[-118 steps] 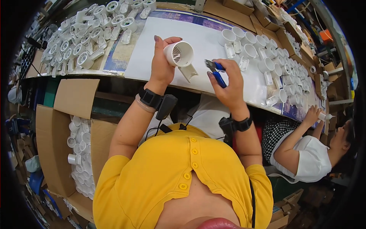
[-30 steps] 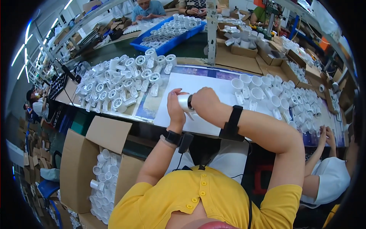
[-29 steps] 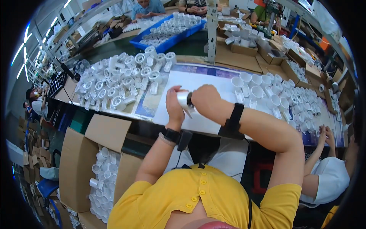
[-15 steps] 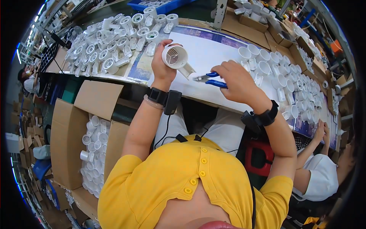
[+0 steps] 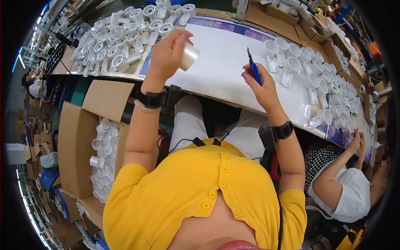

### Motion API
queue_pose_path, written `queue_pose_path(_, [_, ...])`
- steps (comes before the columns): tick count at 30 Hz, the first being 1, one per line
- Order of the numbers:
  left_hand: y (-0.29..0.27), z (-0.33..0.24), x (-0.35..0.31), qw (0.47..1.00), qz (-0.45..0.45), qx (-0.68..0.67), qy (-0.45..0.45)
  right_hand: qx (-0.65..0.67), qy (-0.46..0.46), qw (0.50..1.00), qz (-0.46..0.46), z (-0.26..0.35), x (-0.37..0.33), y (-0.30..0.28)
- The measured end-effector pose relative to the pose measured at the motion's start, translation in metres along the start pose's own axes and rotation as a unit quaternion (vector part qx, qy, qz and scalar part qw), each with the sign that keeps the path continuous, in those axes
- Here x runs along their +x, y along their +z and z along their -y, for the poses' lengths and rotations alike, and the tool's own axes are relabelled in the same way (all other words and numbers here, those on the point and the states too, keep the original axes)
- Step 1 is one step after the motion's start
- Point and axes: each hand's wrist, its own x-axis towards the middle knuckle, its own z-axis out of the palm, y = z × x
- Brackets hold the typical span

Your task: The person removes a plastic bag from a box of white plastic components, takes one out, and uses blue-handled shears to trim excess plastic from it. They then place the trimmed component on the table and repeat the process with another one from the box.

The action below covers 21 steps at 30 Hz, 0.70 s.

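Note:
My left hand [image 5: 168,53] is closed around a white plastic cup-shaped part [image 5: 190,57], held above the near edge of the table. The part is smeared by motion and its handle is hidden from me. In my right hand [image 5: 263,85] are blue-handled nippers [image 5: 255,71], jaws pointing up and away, over the white sheet [image 5: 221,50] on the tabletop. Left of my left hand lie many finished-looking white parts [image 5: 121,62] with round ends. White cups with handles [image 5: 293,64] are spread to the right of the nippers.
An open cardboard box [image 5: 75,154] filled with white cups [image 5: 106,146] stands at my left below table height. Cardboard trays [image 5: 271,23] line the table's far right. Another person's hands [image 5: 357,141] rest near the right end of the table.
My left hand has moved left and turned, tipping the cup so its opening no longer faces me. My right hand has drawn away from the cup, and the nippers now point upward.

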Motion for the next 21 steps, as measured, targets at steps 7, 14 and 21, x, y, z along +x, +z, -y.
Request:
queue_pose_path(7, [0.006,0.025,0.001,0.931,0.02,-0.359,-0.058,0.066,0.002,0.997,0.04,-0.003,-0.006,0.016])
queue_pose_path(14, [0.028,0.042,-0.005,0.826,0.091,-0.549,-0.092,0.375,0.153,0.91,0.083,0.002,-0.013,0.049])
queue_pose_path(21, [0.039,0.055,-0.003,0.737,0.149,-0.658,-0.045,0.5,0.243,0.82,0.132,0.01,-0.017,0.061])
